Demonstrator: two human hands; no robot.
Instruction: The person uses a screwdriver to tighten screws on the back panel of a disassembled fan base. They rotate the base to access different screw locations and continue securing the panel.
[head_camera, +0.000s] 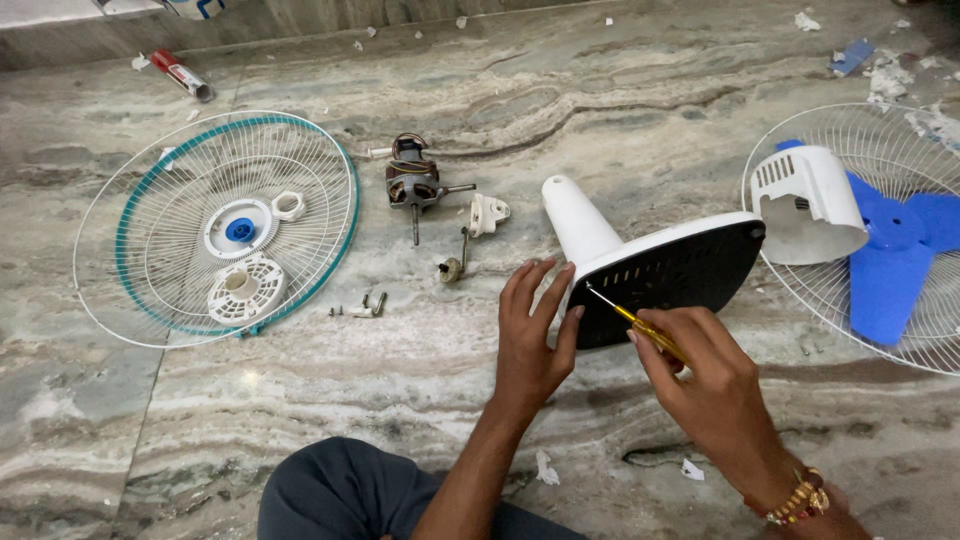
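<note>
A person sits on a marble floor (480, 420), one knee (340, 495) at six o'clock. Two bare hands work just beyond it. The left hand (530, 335) has its fingers spread, its grip apart, fingertips pressed on the edge of one fan base (670, 270). The right hand (705, 385), a beaded bracelet (795, 497) on its wrist, has its grip clamped on one yellow screwdriver (645, 328), whose tip touches the base's underside.

The base lies tipped on its side near centre: white shell, black slotted bottom plate facing the person, a white neck pointing toward eleven o'clock.

At nine o'clock lies one white grille (215, 228) with a teal rim, three small plastic parts resting on it. At eleven o'clock sits one bare motor (412, 183), small screws (362, 306) nearby. At three o'clock, a second grille (895, 180) carries one blue blade (895, 255) and one white housing (808, 203).
</note>
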